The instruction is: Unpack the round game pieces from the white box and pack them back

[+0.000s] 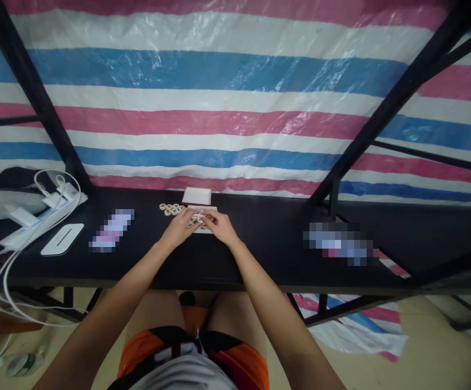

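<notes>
Both my hands meet over a small white tray (210,209) on the black table (260,238). My left hand (181,226) has its fingers curled down onto small round pieces in the tray. My right hand (220,226) pinches at the same spot; what it holds is too small to name. A cluster of several round tan game pieces (170,208) lies just left of the tray. A white box lid with a dark rim (197,195) lies just behind it.
A white flat device (62,239), white cables (36,216) and chargers lie at the table's left end. Two blurred patches (111,230) (341,242) sit on the table. A striped tarp (235,97) hangs behind. Black frame bars (385,108) slant at both sides.
</notes>
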`<state>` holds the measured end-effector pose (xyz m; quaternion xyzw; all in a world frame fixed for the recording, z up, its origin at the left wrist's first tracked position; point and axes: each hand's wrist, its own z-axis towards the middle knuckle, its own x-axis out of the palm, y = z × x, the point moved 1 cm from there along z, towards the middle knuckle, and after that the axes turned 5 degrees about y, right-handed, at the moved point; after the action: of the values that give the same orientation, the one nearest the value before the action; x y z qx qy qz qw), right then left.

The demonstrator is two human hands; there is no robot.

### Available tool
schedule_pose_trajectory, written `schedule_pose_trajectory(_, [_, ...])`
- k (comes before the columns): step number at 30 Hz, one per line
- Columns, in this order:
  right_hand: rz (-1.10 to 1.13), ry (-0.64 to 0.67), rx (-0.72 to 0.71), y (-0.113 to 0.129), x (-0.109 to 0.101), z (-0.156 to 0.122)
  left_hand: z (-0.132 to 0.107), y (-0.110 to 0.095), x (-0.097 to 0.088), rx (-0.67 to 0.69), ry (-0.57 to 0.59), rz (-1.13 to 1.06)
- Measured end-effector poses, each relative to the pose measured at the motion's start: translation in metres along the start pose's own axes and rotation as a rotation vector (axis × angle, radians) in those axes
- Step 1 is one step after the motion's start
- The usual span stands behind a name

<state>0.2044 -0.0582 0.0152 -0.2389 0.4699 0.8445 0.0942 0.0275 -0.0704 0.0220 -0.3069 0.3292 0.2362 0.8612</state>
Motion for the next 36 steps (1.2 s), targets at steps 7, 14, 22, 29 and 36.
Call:
schedule_pose_trajectory(7, [-0.137,-0.21,0.207,-0.023,-0.023,0.002,-0.002,0.02,-0.022,-0.381,-0.041,0.227])
schedule_pose_trajectory(14, [-0.168,-0.163,0.289,-0.032,-0.028,0.0,-0.012,0.037,-0.025,-0.66,0.169,0.467])
schedule_pose_trajectory(22, [-0.247,-0.094,0.178,-0.035,-0.025,0.001,-0.013,0.039,-0.021,-0.663,0.267,0.459])
schedule_pose_trajectory(29, [-0.232,-0.07,0.18,-0.035,-0.023,0.001,-0.012,0.041,-0.021,-0.652,0.267,0.446])
schedule_pose_trajectory(36, [-0.228,-0.063,0.184,-0.032,-0.023,0.0,-0.01,0.041,-0.024,-0.649,0.282,0.482])
